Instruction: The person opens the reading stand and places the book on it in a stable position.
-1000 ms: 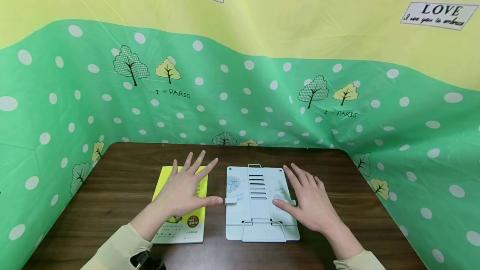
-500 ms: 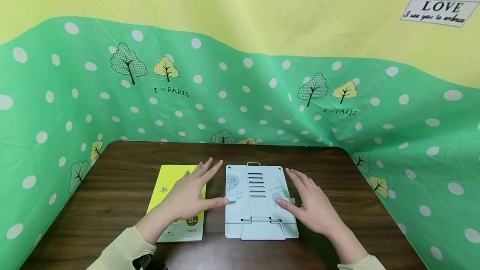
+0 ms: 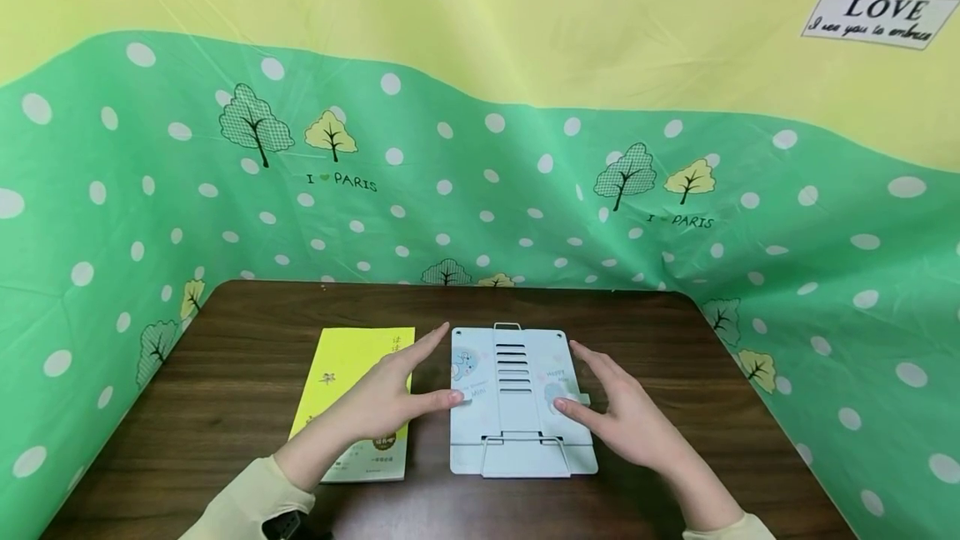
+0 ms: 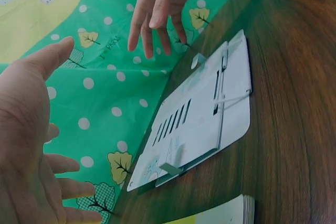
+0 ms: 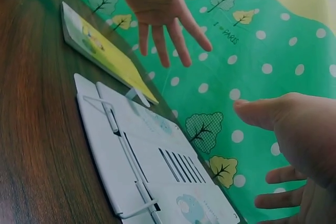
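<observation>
A pale blue metal book stand [image 3: 513,415] lies folded flat on the table, with slots down its middle and a wire rest at its near edge. My left hand [image 3: 384,398] hovers at the stand's left side, thumb and fingers extended and spread apart. In the left wrist view a gap shows between that hand [image 4: 26,124] and the stand [image 4: 194,114]. On the other side, my right hand [image 3: 621,408] is held above the stand's right edge, fingers straight, holding nothing. A yellow book [image 3: 348,361] lies to the left, partly hidden under my left hand and forearm.
The dark wooden table [image 3: 720,440] reaches back to a green and yellow printed cloth [image 3: 480,182] that hangs around its far side and both sides. Small side clips [image 5: 137,97] stick up from the stand.
My left hand has moved right and its fingers have come closer together, uncovering more of the book. The right hand's fingers have lowered slightly. Stand and book stay put.
</observation>
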